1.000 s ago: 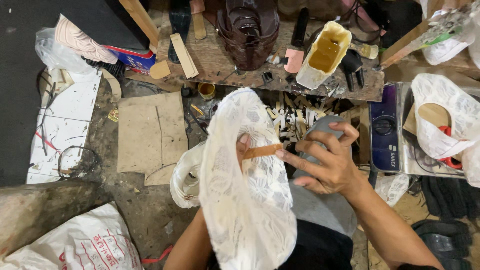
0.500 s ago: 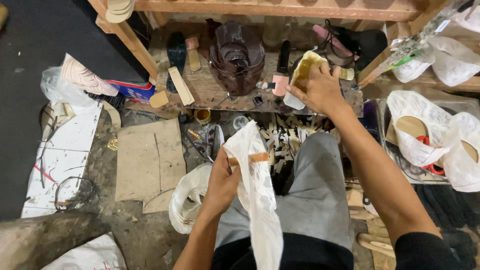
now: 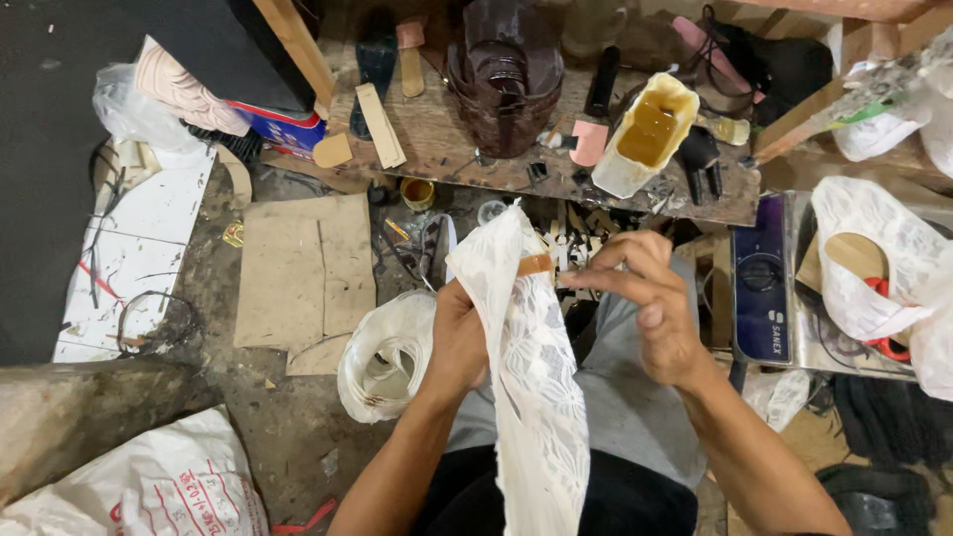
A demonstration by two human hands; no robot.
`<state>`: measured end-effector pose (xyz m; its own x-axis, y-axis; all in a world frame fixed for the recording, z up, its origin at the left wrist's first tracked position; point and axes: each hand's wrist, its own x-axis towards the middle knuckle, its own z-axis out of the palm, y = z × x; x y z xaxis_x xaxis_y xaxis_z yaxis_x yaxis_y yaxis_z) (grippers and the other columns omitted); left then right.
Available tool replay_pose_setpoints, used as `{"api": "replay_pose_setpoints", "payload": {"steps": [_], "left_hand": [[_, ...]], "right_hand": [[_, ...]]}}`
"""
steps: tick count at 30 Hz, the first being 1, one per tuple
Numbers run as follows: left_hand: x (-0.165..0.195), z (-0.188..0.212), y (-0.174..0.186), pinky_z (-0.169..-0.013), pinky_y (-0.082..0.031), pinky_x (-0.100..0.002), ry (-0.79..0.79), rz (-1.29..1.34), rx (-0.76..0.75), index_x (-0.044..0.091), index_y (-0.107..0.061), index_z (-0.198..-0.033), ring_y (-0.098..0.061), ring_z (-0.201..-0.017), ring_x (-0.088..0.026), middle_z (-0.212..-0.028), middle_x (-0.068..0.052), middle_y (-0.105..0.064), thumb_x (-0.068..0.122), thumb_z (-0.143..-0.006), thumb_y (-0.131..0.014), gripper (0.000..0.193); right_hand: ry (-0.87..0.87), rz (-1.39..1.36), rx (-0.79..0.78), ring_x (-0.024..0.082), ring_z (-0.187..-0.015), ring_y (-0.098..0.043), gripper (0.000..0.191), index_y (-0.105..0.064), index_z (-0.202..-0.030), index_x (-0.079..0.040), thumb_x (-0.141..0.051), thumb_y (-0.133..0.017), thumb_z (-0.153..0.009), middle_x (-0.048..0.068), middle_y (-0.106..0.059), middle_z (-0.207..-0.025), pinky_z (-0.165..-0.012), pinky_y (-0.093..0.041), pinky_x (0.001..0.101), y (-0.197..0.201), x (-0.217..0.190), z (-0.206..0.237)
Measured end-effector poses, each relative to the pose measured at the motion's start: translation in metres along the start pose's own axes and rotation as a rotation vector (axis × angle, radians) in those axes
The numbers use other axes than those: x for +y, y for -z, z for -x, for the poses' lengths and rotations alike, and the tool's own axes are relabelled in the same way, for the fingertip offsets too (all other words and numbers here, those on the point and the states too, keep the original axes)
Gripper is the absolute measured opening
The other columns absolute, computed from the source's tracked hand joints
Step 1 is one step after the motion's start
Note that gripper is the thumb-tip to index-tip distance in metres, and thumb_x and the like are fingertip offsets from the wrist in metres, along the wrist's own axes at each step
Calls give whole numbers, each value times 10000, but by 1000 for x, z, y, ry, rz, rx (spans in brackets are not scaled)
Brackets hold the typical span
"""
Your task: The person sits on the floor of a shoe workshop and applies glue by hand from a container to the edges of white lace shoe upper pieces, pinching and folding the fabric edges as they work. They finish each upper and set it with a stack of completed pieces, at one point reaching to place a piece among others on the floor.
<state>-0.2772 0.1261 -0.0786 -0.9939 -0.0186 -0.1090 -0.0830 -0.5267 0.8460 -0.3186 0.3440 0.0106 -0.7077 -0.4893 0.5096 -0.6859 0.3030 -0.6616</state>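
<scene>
I hold a white lace sheet (image 3: 526,367) upright over my lap, in front of the grey cloth on my knees; it runs from a peak near the workbench edge down past the lower frame edge, so its full length is cut off. My left hand (image 3: 459,342) is closed on the sheet's left border, fingers wrapped behind the fabric and mostly hidden by it. A small tan strip (image 3: 534,264) lies across the lace near the top; I cannot tell whether it is stuck to the fabric or only pressed there. My right hand (image 3: 645,298) is at the strip's right end, thumb and first fingers drawn together in a pinch; what sits between the tips is too small to make out. Beyond the hands, the wooden workbench (image 3: 437,139) carries a cut white container of amber liquid (image 3: 643,134), a dark brown shoe upper (image 3: 506,79) and a pink scrap (image 3: 590,142). Small pale offcuts litter the ground below the bench, partly hidden behind my hands. To my left lie cardboard pieces (image 3: 298,268) and a roll of white lace (image 3: 389,359). To my right, a lace-wrapped bundle (image 3: 884,258) is cut by the frame edge.
</scene>
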Motion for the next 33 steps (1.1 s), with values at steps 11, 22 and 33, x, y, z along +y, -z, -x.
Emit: {"api": "replay_pose_setpoints", "payload": {"steps": [11, 22, 33], "left_hand": [[24, 20, -32, -699, -554, -281, 6, 19, -13, -82, -731, -1094, -687, -809, -123, -986, -98, -759, 22, -975, -656, 175], [19, 25, -20, -773, -569, -277, -126, 45, -103, -53, -703, -1167, -688, -891, -109, -1057, -74, -745, 17, -946, -711, 232], [20, 19, -12, -847, -548, -270, -384, -327, -22, -50, -667, -1188, -646, -945, -91, -1072, -27, -719, 15, -876, -751, 330]], "right_hand": [[146, 242, 49, 269, -1072, -535, 808, -764, -1202, -130, -585, -104, -1109, 67, -645, -958, -1077, -246, 493, 5, -9, 19], [155, 183, 7, 249, -1059, -534, 737, -775, -1182, -170, -567, -158, -1117, 31, -653, -961, -1080, -233, 493, 3, -17, 17], [223, 259, 6, 253, -1048, -565, 808, -795, -1161, -159, -619, -133, -1100, 17, -674, -939, -1065, -233, 524, 0, -15, 29]]}}
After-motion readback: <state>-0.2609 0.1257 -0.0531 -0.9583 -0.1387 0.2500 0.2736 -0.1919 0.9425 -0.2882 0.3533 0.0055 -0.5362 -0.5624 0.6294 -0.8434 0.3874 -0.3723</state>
